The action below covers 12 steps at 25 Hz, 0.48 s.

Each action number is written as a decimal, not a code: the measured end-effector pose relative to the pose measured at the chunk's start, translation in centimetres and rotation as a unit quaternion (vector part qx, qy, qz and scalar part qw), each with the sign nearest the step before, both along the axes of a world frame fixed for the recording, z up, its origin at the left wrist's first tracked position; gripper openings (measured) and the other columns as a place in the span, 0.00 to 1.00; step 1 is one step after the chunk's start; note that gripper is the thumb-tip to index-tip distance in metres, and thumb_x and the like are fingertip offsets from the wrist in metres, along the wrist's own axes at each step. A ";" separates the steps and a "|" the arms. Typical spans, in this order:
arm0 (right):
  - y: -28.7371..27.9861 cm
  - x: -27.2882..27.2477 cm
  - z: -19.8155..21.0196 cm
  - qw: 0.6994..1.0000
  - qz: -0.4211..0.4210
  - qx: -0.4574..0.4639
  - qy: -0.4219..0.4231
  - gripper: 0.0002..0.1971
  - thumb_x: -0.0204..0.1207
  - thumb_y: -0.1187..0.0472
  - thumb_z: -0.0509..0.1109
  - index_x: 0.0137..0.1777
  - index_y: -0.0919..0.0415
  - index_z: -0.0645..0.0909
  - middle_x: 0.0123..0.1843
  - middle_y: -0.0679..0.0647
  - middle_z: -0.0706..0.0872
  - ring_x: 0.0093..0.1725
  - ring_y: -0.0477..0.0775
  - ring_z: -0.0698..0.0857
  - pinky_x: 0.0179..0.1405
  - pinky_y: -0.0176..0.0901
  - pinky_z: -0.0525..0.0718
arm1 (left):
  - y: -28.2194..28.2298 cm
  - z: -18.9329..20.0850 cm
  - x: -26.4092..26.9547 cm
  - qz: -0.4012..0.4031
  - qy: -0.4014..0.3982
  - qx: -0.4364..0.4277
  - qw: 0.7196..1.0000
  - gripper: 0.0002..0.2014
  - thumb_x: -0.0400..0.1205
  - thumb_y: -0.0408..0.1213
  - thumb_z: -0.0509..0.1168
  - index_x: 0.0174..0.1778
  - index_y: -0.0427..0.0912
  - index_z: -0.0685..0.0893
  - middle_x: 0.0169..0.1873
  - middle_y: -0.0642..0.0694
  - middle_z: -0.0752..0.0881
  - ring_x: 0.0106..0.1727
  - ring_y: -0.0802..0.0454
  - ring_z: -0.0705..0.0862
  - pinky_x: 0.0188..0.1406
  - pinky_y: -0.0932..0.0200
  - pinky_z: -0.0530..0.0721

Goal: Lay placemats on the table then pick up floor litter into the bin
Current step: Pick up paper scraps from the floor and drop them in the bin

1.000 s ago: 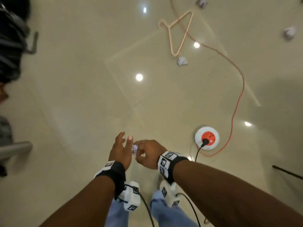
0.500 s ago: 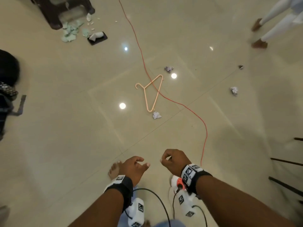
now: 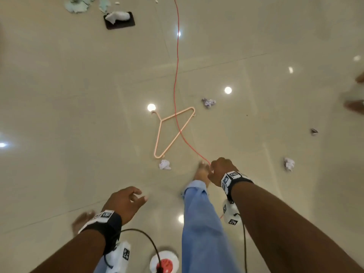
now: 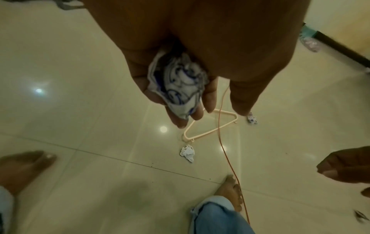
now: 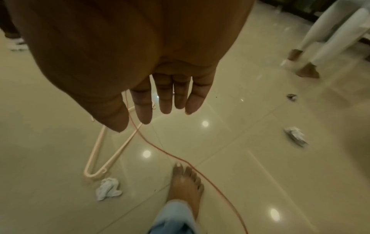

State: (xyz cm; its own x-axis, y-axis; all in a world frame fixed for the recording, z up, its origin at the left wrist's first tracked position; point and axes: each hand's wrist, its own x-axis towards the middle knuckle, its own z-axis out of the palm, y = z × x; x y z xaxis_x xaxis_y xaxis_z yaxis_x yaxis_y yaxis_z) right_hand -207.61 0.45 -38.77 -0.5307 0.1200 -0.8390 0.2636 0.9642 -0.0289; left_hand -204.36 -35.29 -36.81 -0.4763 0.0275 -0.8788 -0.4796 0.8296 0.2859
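My left hand [image 3: 136, 197] hangs low at the left, fingers curled round a crumpled white paper ball with blue print [image 4: 178, 85]. My right hand [image 3: 213, 170] is further forward, over my right foot, with relaxed fingers [image 5: 163, 101] and nothing in it. On the floor a crumpled paper ball [image 3: 164, 164] lies just below the peach hanger [image 3: 173, 133], a short step ahead of me. A second ball [image 3: 208, 102] lies beyond the hanger and a third [image 3: 289, 164] to the right. A small dark scrap [image 3: 314, 131] sits at the far right. No bin is in view.
An orange cable [image 3: 176, 75] runs across the hanger to the white extension reel [image 3: 164, 262] by my feet. A dark mat with a white cloth [image 3: 119, 19] and green scraps [image 3: 78, 4] lie at the far end. Another person's feet [image 3: 354, 105] stand at the right edge.
The hands, together pinching the paper a second ago, have parted. The left keeps the paper, the right is empty and further forward. I have walked closer to the hanger and paper balls.
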 end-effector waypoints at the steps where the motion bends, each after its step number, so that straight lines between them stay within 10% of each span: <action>1: 2.7 -2.1 -3.7 1.000 0.012 0.001 0.009 0.22 0.77 0.44 0.67 0.65 0.56 0.82 0.67 0.60 0.79 0.69 0.65 0.76 0.65 0.53 0.80 | 2.0 -3.6 -0.5 0.011 -0.008 -0.003 1.000 0.16 0.76 0.60 0.73 0.54 0.56 0.87 0.45 0.58 0.88 0.47 0.59 0.85 0.48 0.60 0.79; 8: 13.1 -13.5 -22.0 0.997 0.069 0.031 -0.005 0.24 0.76 0.41 0.70 0.70 0.48 0.78 0.72 0.55 0.75 0.75 0.63 0.72 0.71 0.58 0.73 | 12.4 -23.5 -5.3 -0.137 -0.049 -0.036 0.989 0.32 0.79 0.60 0.69 0.78 0.67 0.67 0.69 0.59 0.83 0.66 0.53 0.84 0.60 0.60 0.79; 12: 13.1 -23.0 -28.6 0.992 0.093 0.026 0.078 0.29 0.70 0.42 0.74 0.73 0.39 0.77 0.88 0.53 0.50 0.82 0.65 0.60 0.79 0.60 0.69 | 14.8 -30.5 -4.3 -0.170 -0.060 -0.014 0.984 0.47 0.75 0.58 0.72 0.83 0.70 0.47 0.74 0.62 0.75 0.69 0.53 0.82 0.65 0.55 0.81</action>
